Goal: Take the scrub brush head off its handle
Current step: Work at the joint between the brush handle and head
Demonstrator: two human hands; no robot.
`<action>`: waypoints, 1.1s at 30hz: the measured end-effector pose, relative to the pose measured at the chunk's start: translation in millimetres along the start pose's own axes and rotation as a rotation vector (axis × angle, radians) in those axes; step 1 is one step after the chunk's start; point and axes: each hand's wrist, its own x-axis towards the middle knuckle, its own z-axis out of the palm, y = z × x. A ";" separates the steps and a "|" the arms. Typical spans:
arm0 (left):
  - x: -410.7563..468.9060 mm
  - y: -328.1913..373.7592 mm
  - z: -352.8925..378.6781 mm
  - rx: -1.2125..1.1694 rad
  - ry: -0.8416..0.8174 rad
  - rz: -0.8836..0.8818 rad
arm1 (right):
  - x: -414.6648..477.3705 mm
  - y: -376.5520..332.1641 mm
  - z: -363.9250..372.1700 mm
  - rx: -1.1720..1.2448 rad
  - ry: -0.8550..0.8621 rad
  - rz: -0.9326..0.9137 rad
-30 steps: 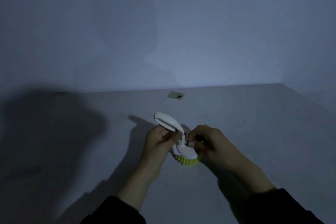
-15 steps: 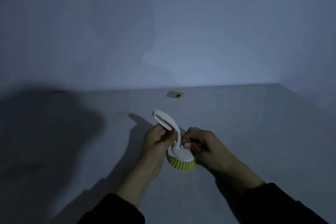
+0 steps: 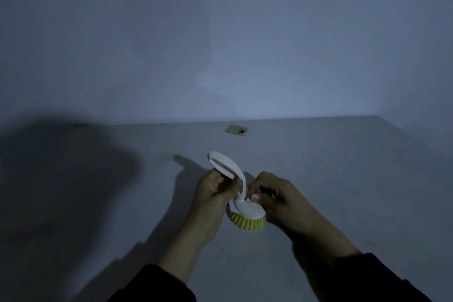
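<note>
grey table: bare and dim, bearing one small beige tag well beyond the brush, near the far edge. left hand: closed round the mid-length of the handle, thumb on the near side, just left of the brush. right hand: thumb pressed on the back of the head right at the neck joint, fingers curled behind; whether they grip the far rim of the head cannot be told. white handle: curved, looped end up and away from the body, head end down. scrub brush head: white oval back, yellow bristles facing down, held just above the table; contact unclear. change over the last second: the brush has been drawn slightly nearer and left, and the right thumb has shifted onto the joint. reading: head and handle are still joined; the grip looks set for a pry or twist at the neck.
</note>
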 end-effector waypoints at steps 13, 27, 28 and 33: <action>-0.8 -1.7 3.5 -0.013 -0.031 0.013 | -4.2 -4.4 3.4 -0.618 0.048 -0.025; -1.0 -0.5 2.6 0.025 -0.034 0.030 | -1.9 -12.7 3.1 -0.768 -0.027 -0.036; -1.0 -0.5 2.8 0.022 -0.035 0.028 | -2.0 -13.4 3.9 -0.776 -0.028 -0.032; -1.3 -1.4 2.9 -0.004 -0.029 0.019 | -3.2 -14.9 7.1 -0.793 -0.009 -0.004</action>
